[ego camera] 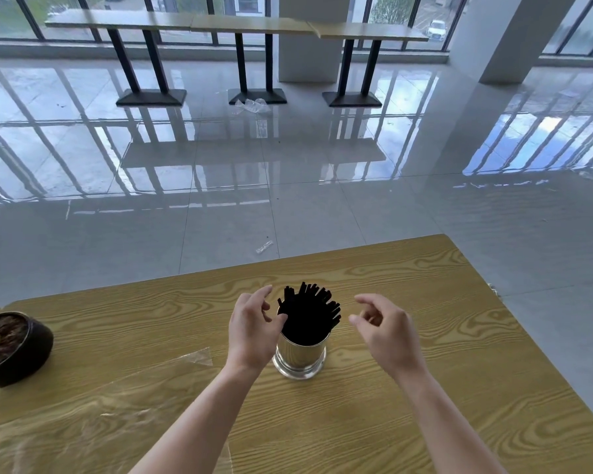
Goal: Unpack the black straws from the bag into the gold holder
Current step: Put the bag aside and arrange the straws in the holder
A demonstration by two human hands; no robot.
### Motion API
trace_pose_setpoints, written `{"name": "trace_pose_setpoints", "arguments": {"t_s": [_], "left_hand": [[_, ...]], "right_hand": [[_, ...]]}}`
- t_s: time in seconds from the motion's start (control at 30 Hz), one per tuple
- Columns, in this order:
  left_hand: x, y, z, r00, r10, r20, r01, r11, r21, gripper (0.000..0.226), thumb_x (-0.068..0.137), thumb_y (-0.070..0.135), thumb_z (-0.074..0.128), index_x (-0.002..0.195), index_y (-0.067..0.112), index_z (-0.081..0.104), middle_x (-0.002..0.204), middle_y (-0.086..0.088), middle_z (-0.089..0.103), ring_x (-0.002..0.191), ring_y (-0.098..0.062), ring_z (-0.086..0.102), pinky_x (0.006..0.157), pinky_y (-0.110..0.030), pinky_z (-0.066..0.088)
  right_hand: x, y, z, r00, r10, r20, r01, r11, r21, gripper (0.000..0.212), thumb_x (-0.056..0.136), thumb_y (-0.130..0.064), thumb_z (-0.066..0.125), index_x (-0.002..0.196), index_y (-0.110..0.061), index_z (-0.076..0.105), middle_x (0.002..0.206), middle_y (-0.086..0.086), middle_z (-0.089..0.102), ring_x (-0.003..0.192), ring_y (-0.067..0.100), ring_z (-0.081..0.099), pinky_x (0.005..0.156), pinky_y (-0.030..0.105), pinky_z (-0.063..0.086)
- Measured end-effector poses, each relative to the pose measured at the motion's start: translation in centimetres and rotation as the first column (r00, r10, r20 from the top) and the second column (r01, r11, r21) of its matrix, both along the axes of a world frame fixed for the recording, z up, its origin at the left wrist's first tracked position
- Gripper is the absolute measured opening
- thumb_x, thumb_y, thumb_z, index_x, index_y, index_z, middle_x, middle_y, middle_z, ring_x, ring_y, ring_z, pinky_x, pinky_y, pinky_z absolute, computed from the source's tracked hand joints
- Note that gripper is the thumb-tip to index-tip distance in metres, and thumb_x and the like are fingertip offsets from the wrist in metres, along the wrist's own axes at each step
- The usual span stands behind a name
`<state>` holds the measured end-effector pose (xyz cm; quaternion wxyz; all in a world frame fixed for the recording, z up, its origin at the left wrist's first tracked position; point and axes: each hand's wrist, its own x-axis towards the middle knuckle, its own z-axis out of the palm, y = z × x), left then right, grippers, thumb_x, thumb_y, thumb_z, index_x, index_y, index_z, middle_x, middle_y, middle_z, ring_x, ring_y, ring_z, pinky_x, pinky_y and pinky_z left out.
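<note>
- Bare forearms reach up from the near edge over the wood-grain tabletop [425,278].
- Left hand [254,331] hovers with fingers loosely curled and spread, holding nothing, its thumb just at the left side of the black straws [308,314].
- Right hand [386,331] hangs apart on the other side of the straws, fingers bent and open, empty too.
- Between the hands stands the gold holder [300,357], upright, with the straws packed inside and fanning out above its rim.
- Left of the left hand, the clear plastic bag [110,401] lies flat on the tabletop.
- Farther left sits a dark bowl [14,348].
</note>
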<state>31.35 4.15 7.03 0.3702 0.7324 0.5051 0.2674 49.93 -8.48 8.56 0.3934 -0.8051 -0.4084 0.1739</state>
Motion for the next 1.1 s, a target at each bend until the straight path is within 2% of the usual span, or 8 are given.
{"name": "trace_pose_setpoints", "arguments": {"t_s": [0.07, 0.17, 0.3, 0.43, 0.57, 0.73, 0.83, 1.1], "left_hand": [[-0.1, 0.5, 0.0, 0.998, -0.034, -0.045, 0.032, 0.999, -0.027, 0.063, 0.081, 0.020, 0.082, 0.139, 0.012, 0.058, 0.093, -0.003, 0.059, 0.081, -0.017, 0.056, 0.081, -0.027, 0.046], [0.3, 1.1, 0.4, 0.989, -0.121, -0.088, 0.114, 0.990, -0.078, 0.071, 0.078, 0.028, 0.084, 0.142, 0.016, 0.055, 0.082, 0.004, 0.053, 0.081, -0.015, 0.054, 0.079, -0.026, 0.043], [1.1, 2.1, 1.2, 0.971, -0.188, -0.146, 0.174, 0.979, -0.105, 0.078, 0.074, 0.029, 0.087, 0.142, 0.015, 0.053, 0.076, 0.002, 0.057, 0.077, -0.017, 0.058, 0.074, -0.026, 0.044], [1.6, 2.8, 1.7, 0.954, -0.243, -0.177, 0.228, 0.968, -0.101, 0.045, 0.071, 0.022, 0.087, 0.114, 0.021, 0.072, 0.072, 0.012, 0.067, 0.070, -0.007, 0.063, 0.063, -0.022, 0.046], [1.9, 3.0, 1.5, 0.954, -0.238, -0.184, 0.224, 0.970, -0.095, 0.044, 0.072, 0.019, 0.085, 0.114, 0.020, 0.072, 0.082, 0.004, 0.072, 0.080, -0.015, 0.068, 0.074, -0.031, 0.055], [2.1, 3.2, 1.4, 0.954, -0.234, -0.186, 0.222, 0.971, -0.086, 0.041, 0.071, 0.020, 0.083, 0.110, 0.018, 0.072, 0.076, 0.004, 0.069, 0.077, -0.017, 0.067, 0.071, -0.031, 0.055], [2.1, 3.3, 1.4, 0.954, -0.231, -0.189, 0.214, 0.971, -0.109, 0.043, 0.071, 0.022, 0.084, 0.111, 0.020, 0.071, 0.077, 0.004, 0.069, 0.078, -0.017, 0.067, 0.068, -0.030, 0.053], [2.7, 4.0, 1.8, 0.940, -0.267, -0.214, 0.232, 0.957, -0.173, 0.028, 0.070, 0.021, 0.081, 0.096, 0.024, 0.072, 0.080, 0.003, 0.073, 0.080, -0.017, 0.069, 0.074, -0.042, 0.060]], "right_hand": [[-0.6, -0.9, -0.9, 0.986, 0.025, -0.162, -0.038, 0.996, -0.078, 0.060, 0.081, -0.033, 0.082, 0.134, -0.015, 0.060, 0.076, -0.001, 0.067, 0.070, 0.009, 0.065, 0.071, 0.029, 0.059], [-1.7, -0.2, -1.7, 0.978, 0.063, -0.200, -0.101, 0.977, -0.188, 0.082, 0.075, -0.046, 0.084, 0.145, -0.019, 0.049, 0.079, -0.001, 0.066, 0.075, 0.012, 0.065, 0.076, 0.030, 0.058], [-2.0, 2.5, -1.5, 0.985, 0.094, -0.144, -0.118, 0.979, -0.166, 0.060, 0.076, -0.037, 0.086, 0.130, -0.026, 0.064, 0.085, -0.010, 0.072, 0.077, 0.005, 0.067, 0.070, 0.023, 0.055], [-1.5, 4.7, -0.6, 0.987, 0.159, -0.026, -0.161, 0.968, -0.192, 0.042, 0.077, -0.030, 0.086, 0.116, -0.024, 0.073, 0.101, -0.008, 0.077, 0.086, 0.006, 0.067, 0.067, 0.011, 0.046], [-1.3, 6.0, -0.2, 0.984, 0.179, 0.024, -0.169, 0.961, -0.217, 0.037, 0.077, -0.032, 0.085, 0.112, -0.025, 0.074, 0.101, -0.009, 0.076, 0.090, 0.009, 0.067, 0.066, 0.014, 0.043], [-1.6, 7.0, -0.4, 0.981, 0.191, 0.045, -0.179, 0.963, -0.201, 0.040, 0.076, -0.032, 0.085, 0.113, -0.024, 0.073, 0.102, -0.007, 0.077, 0.092, 0.011, 0.067, 0.071, 0.019, 0.047], [-1.4, 7.4, -0.4, 0.974, 0.225, 0.017, -0.216, 0.953, -0.212, 0.038, 0.076, -0.032, 0.084, 0.111, -0.027, 0.073, 0.095, -0.010, 0.075, 0.086, 0.008, 0.066, 0.062, 0.015, 0.041], [-0.9, 8.9, 0.4, 0.943, 0.301, -0.141, -0.326, 0.919, -0.221, 0.021, 0.073, -0.029, 0.085, 0.087, -0.020, 0.073, 0.079, -0.005, 0.073, 0.074, 0.010, 0.067, 0.071, 0.034, 0.056]]}}
